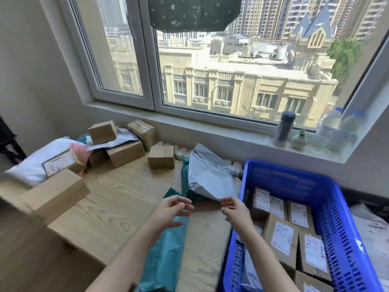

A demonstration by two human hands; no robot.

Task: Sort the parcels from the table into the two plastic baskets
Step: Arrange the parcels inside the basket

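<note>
Both hands hover over the wooden counter (109,203), held apart from each other with a clear gap between them. The left hand (172,211) is loosely open, its fingers spread and slightly bent, holding nothing; it hangs above a teal mailer bag (164,256) that lies flat on the counter beneath the forearm. The right hand (233,209) pinches the lower corner of a grey mailer bag (208,175) between thumb and fingertips, the other fingers loosely curled. The grey bag is tilted, its far end up near the wall below the window sill, its near corner at the right hand, just beside the rim of the blue plastic basket (341,218).

The blue basket stands at the right edge of the counter and already holds several cardboard parcels (282,239) with white labels facing up, packed side by side. To its right a white sheet or parcel with a printed label is partly visible; whether it lies in a second basket cannot be told.

Unsorted parcels remain at the far left of the counter: a heap of small brown boxes (124,152), a white soft package (33,165) and a pink item among them. A single small box (161,157) stands apart near the wall, and a larger flat box (54,192) lies at the left edge.
</note>
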